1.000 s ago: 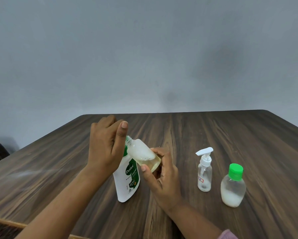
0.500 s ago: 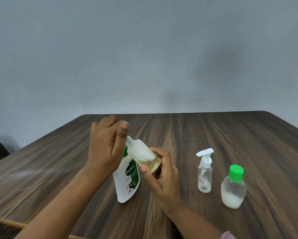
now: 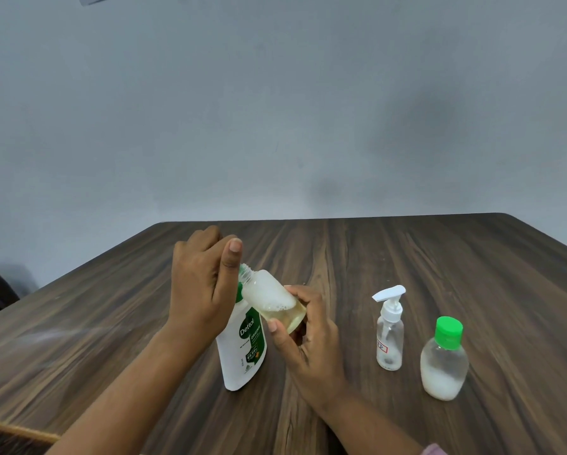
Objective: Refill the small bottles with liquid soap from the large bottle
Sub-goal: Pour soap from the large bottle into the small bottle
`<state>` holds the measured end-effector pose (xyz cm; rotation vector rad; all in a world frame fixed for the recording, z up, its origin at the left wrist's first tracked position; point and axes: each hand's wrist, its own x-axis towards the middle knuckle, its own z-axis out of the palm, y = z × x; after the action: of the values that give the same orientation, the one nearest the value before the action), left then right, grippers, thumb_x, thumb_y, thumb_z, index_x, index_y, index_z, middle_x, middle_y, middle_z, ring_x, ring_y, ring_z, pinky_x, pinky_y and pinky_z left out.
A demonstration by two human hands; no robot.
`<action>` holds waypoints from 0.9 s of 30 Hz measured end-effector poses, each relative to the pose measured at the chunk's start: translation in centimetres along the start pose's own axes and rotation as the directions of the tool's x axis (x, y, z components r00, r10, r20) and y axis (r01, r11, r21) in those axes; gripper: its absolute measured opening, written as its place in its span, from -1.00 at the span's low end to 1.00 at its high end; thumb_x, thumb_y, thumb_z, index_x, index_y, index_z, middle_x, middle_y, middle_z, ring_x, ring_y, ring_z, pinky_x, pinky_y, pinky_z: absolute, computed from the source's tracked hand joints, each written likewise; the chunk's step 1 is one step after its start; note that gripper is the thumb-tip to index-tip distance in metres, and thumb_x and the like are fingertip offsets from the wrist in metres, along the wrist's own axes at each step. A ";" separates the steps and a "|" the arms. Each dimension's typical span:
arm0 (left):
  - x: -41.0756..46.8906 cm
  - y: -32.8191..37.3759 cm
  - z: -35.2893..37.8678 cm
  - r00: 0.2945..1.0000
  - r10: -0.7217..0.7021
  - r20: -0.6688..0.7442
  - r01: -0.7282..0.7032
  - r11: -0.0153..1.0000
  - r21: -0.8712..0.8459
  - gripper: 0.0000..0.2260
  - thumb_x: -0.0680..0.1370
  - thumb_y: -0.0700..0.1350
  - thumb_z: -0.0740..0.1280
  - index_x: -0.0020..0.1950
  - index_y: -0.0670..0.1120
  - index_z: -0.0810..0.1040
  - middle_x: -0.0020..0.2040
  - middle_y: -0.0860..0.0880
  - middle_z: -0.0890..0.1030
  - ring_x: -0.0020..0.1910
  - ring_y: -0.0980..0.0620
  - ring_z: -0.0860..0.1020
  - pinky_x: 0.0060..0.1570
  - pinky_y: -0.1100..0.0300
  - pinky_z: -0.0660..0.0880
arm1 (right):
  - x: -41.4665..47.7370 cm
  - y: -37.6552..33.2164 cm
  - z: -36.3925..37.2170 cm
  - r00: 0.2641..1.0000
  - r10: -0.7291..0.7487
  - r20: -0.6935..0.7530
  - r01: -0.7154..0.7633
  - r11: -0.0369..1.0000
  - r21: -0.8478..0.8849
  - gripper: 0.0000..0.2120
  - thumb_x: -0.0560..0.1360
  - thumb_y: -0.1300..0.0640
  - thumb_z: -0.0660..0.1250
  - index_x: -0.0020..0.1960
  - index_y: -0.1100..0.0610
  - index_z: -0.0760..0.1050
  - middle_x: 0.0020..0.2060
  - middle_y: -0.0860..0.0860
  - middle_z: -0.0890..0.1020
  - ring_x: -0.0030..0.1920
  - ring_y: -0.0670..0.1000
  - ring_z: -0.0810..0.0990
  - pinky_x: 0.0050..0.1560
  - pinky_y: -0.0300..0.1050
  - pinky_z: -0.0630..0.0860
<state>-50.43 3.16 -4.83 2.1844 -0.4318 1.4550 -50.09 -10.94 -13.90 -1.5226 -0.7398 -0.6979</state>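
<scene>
- I see the right hand (image 3: 308,336) gripping the base of 1 small open bottle (image 3: 269,297), thumb and fingers curled round it.
- That bottle is tilted, its uncapped neck pointing up and left, just beside the left thumb. It holds pale yellow liquid with white foam above it.
- The left hand (image 3: 203,284) is raised in front of the top of the large bottle (image 3: 242,353), thumb up. Its fingers curl away from me, so I cannot tell whether it holds anything.
- The large bottle, white with a green label, stands on the desk (image 3: 439,257) between both hands.
- To the right stand 2 more small bottles: a pump bottle (image 3: 388,333) and, just beside it, a green-capped bottle (image 3: 444,359) with whitish liquid at the bottom.
</scene>
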 end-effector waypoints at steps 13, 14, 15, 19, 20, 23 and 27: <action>-0.7 0.4 0.2 0.998 0.025 -0.055 -0.025 1.000 -0.005 -0.45 0.65 0.12 -0.09 -0.39 -0.15 0.37 -0.38 0.04 0.29 -0.35 0.07 0.27 -0.26 0.11 0.20 | 0.0 0.0 -0.1 1.000 0.028 -0.007 -0.027 0.999 0.031 -0.68 0.52 -0.20 0.22 0.20 -0.11 0.31 -0.02 -0.17 0.53 -0.12 -0.13 0.60 -0.29 -0.20 0.57; -0.5 0.5 0.2 0.998 0.034 -0.048 -0.033 0.999 0.007 -0.47 0.65 0.13 -0.10 -0.38 -0.12 0.35 -0.37 0.05 0.28 -0.35 0.07 0.27 -0.26 0.13 0.18 | 0.1 0.0 0.0 0.999 0.032 -0.007 -0.032 0.999 0.031 -0.67 0.51 -0.23 0.21 0.20 -0.12 0.31 -0.02 -0.17 0.53 -0.13 -0.11 0.60 -0.29 -0.13 0.58; -0.3 0.4 0.1 0.998 0.041 -0.037 -0.041 0.999 0.017 -0.47 0.64 0.14 -0.11 -0.38 -0.10 0.33 -0.37 0.07 0.27 -0.36 0.07 0.27 -0.26 0.14 0.18 | 0.1 0.0 0.0 0.999 0.032 -0.007 -0.032 0.999 0.029 -0.66 0.51 -0.24 0.21 0.21 -0.12 0.31 -0.03 -0.16 0.54 -0.16 -0.10 0.60 -0.31 -0.07 0.58; 0.0 0.2 0.1 1.000 0.018 -0.022 -0.019 1.000 -0.005 -0.39 0.63 0.18 -0.13 -0.40 -0.20 0.36 -0.38 0.02 0.29 -0.35 0.03 0.29 -0.27 0.08 0.22 | 0.2 0.0 0.0 0.999 0.035 0.005 -0.035 0.999 0.013 -0.66 0.50 -0.27 0.21 0.21 -0.18 0.30 -0.01 -0.19 0.54 -0.15 -0.11 0.61 -0.30 -0.04 0.58; -0.1 0.2 0.1 0.999 0.015 -0.033 -0.016 1.000 -0.012 -0.39 0.64 0.17 -0.12 -0.39 -0.20 0.36 -0.37 0.03 0.28 -0.35 0.03 0.29 -0.27 0.07 0.23 | 0.2 0.0 0.0 0.999 0.035 0.005 -0.035 0.999 0.017 -0.66 0.50 -0.26 0.22 0.21 -0.17 0.30 -0.01 -0.19 0.54 -0.13 -0.12 0.61 -0.29 -0.05 0.59; -0.9 0.1 0.4 0.998 0.012 -0.067 -0.014 1.000 -0.028 -0.46 0.65 0.14 -0.09 -0.38 -0.15 0.34 -0.34 0.06 0.26 -0.34 0.04 0.27 -0.32 0.10 0.22 | 0.2 0.0 -0.1 1.000 0.031 -0.007 -0.031 0.999 0.014 -0.68 0.51 -0.18 0.25 0.20 -0.11 0.32 -0.02 -0.15 0.54 -0.14 -0.12 0.61 -0.30 -0.12 0.58; -1.3 0.4 0.5 0.997 0.001 -0.073 -0.002 1.000 -0.024 -0.48 0.65 0.13 -0.08 -0.38 -0.12 0.33 -0.34 0.10 0.24 -0.34 0.06 0.26 -0.33 0.12 0.21 | 0.0 0.0 -0.2 0.999 0.034 -0.014 -0.034 0.999 0.021 -0.69 0.51 -0.17 0.24 0.18 -0.07 0.33 -0.04 -0.15 0.54 -0.16 -0.11 0.60 -0.32 -0.09 0.57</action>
<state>-50.70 2.55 -6.14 2.1052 -0.4233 1.5177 -50.09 -11.09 -13.85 -1.5068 -0.7071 -0.6728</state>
